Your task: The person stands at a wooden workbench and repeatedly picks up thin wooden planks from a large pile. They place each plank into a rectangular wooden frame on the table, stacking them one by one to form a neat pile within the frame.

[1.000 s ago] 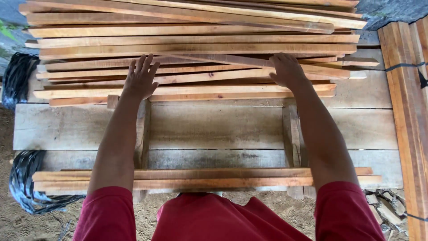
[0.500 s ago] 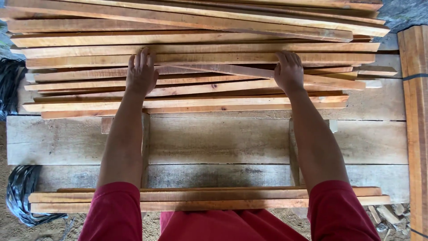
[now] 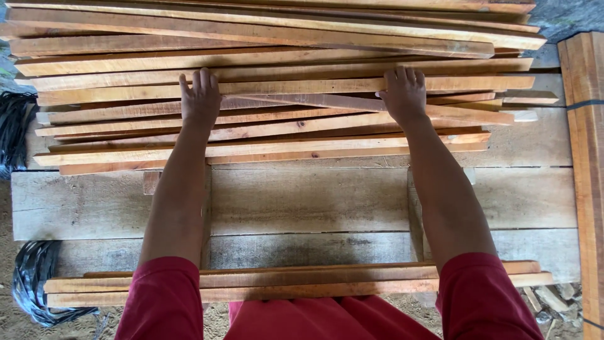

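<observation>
Both arms reach out over a rough plank tabletop [image 3: 302,201] to a loose pile of wooden slats [image 3: 283,69] lying crosswise at its far side. The slats are long, thin and narrow, pale tan to orange-brown, some skewed across the others. The left hand [image 3: 201,101] and right hand [image 3: 406,94] lie palm-down on one slat [image 3: 296,86] in the pile, fingers stretched forward, each grip flat and open, closed around nothing. A few more slats [image 3: 296,283] lie along the near edge.
</observation>
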